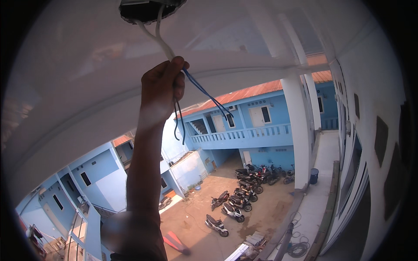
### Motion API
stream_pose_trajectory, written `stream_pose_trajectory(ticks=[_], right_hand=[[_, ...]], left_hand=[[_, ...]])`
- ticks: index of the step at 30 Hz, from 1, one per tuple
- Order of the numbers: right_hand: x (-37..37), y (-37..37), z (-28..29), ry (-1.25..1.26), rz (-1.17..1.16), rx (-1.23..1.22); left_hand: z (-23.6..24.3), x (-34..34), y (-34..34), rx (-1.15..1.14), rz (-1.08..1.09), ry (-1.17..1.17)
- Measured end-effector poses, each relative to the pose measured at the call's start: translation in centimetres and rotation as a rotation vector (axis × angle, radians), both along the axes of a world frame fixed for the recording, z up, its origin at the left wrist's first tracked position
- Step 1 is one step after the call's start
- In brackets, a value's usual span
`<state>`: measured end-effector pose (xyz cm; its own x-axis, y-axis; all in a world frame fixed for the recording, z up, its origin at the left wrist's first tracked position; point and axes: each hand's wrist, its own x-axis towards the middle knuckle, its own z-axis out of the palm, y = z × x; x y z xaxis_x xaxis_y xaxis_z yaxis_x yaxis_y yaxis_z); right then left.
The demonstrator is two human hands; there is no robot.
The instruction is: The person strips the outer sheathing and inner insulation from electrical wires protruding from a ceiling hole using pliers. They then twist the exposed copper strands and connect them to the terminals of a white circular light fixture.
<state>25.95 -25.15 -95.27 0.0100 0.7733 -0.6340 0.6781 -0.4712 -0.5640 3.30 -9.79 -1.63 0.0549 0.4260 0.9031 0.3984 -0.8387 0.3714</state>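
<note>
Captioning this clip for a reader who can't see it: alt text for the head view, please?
A raised left hand holds white cables hanging from a ceiling hole, blue wires dangling below; beyond, motorbikes stand in a courtyard beside light-blue buildings.

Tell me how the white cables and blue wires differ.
Colour: the white cables are pale, the blue wires darker. Thickness: the white cables are thicker, the blue wires thinner. Position: the white cables come down from the ceiling hole to the left hand; the blue wires slant down to its right, ends loose. Both reach that hand's pinch.
</note>
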Motion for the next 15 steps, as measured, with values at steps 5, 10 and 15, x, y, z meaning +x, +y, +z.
stream_pose_trajectory(ticks=[5,10,15], right_hand=[[1.5,0.5,0.8,0.142,-0.059,-0.101],[1.2,0.3,1.0,0.137,-0.158,-0.123],[2.5,0.3,3.4,0.158,-0.311,-0.014]], left_hand=[[0.2,-1.6,-0.1,-0.027,0.014,-0.044],[0.3,-2.6,0.4,-0.007,-0.054,-0.002],[-0.1,-2.6,0.5,0.029,-0.032,0.019]])
